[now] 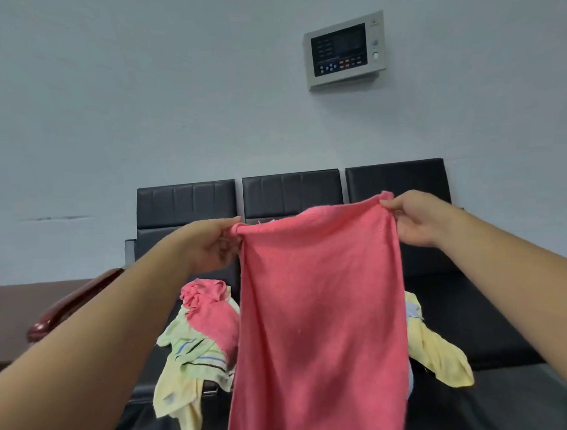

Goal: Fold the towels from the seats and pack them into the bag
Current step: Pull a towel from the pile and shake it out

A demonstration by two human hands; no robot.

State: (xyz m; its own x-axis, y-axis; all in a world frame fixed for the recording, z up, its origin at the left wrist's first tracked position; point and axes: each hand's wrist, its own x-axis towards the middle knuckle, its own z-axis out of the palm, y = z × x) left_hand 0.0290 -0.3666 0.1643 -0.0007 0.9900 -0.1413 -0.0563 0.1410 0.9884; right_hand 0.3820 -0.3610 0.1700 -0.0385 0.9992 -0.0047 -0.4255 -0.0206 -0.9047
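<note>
1. room: pale wall (108, 108) with a control panel (345, 51); a row of black seats (474, 304) stands below.
2. loose towels (197, 345): pink, striped green and yellow, heaped on a seat left of centre.
3. left hand (209, 247): fingers curled, pinching the top left corner of the pink towel (322, 310).
4. pink towel: held up before the seats, top edge stretched hand to hand, long axis hanging straight down.
5. right hand (415, 222): pinching the top right corner, slightly higher than the left.
6. yellow towel (441, 354): lies on a seat, behind the pink towel's right edge.
7. bag: not in view.
8. next fold, likely: corner to corner, either hand equally placed.
</note>
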